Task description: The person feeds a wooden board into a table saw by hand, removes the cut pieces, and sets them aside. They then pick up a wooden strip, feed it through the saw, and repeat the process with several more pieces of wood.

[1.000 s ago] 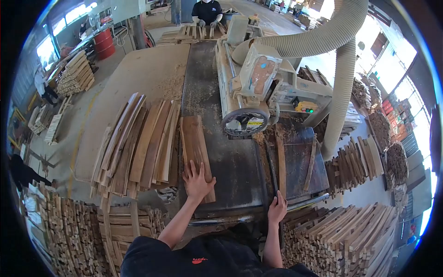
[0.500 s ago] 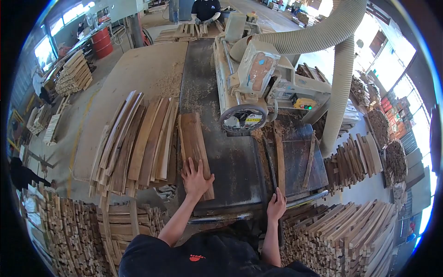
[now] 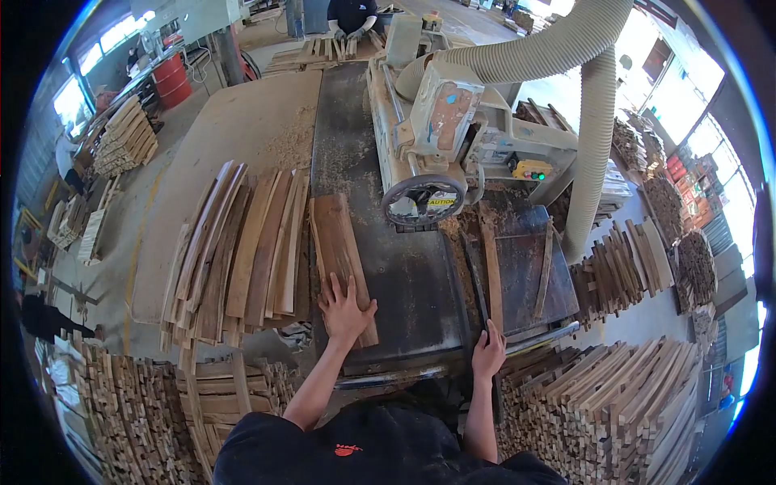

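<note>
My left hand (image 3: 347, 314) lies flat with spread fingers on a brown wooden plank (image 3: 335, 234). The plank rests lengthwise on the dark machine table (image 3: 404, 299), beside a row of boards (image 3: 259, 242) to its left. My right hand (image 3: 488, 352) is at the table's front edge, by the near end of a narrow dark rail (image 3: 474, 279). Its fingers point forward and are loosely bent, with no held piece visible; whether they touch the rail is hard to make out. A thin wooden strip (image 3: 490, 250) lies just beyond it.
Ahead stands a woodworking machine with a handwheel (image 3: 423, 200) and a thick ribbed hose (image 3: 541, 56). Stacked wood (image 3: 598, 396) rises at the front right, more (image 3: 137, 412) at the front left. A gloved co-worker (image 3: 352, 20) handles strips at the far end. Sawdust covers the surfaces.
The view has shifted slightly. Both hands keep nearly the same places, the left still on the plank and the right still by the rail's near end.
</note>
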A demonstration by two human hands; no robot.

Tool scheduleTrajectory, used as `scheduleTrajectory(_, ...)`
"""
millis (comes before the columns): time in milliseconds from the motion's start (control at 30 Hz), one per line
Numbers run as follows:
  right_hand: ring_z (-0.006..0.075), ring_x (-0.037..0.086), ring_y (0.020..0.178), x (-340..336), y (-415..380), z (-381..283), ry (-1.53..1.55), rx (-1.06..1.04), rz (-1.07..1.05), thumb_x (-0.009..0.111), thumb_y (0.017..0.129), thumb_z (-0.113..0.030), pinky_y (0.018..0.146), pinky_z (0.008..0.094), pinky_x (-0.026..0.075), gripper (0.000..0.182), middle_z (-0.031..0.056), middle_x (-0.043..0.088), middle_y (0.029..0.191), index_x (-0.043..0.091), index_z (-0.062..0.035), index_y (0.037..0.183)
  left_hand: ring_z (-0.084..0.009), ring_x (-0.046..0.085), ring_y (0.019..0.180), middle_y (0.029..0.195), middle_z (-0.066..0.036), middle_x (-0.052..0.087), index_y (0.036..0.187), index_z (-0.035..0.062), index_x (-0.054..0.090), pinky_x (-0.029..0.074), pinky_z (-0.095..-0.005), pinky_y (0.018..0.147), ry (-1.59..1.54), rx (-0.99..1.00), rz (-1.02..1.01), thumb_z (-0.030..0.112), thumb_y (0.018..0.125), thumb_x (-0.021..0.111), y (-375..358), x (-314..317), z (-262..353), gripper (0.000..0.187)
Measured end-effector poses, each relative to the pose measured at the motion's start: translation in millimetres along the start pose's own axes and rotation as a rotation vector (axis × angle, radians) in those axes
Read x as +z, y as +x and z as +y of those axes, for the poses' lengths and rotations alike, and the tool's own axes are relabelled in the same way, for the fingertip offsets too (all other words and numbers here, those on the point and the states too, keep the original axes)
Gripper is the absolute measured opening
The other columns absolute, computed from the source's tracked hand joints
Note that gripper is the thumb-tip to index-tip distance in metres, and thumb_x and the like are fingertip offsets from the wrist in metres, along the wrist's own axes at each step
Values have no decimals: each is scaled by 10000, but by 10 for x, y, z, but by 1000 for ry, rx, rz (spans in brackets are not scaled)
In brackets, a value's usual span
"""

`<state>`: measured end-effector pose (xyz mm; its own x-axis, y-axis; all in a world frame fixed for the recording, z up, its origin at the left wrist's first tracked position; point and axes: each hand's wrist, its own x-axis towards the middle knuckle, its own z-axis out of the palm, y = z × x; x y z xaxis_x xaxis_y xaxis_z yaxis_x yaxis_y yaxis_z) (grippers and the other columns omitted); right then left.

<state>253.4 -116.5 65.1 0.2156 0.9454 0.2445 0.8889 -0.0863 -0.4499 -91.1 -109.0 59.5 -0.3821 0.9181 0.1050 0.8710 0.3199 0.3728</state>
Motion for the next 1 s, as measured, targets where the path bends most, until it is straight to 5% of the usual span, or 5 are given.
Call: scheduleTrajectory(1000,311,631,1127,2,10,-17,-1,-52,66,559,1026,-184,914,427,552,302,109,710,1159,661,-118,1302,-498,211,1472,1610,-266,212,1499,111,448,280,-732,1081,91,-9,0,615,874,603,-7,-32,44,818)
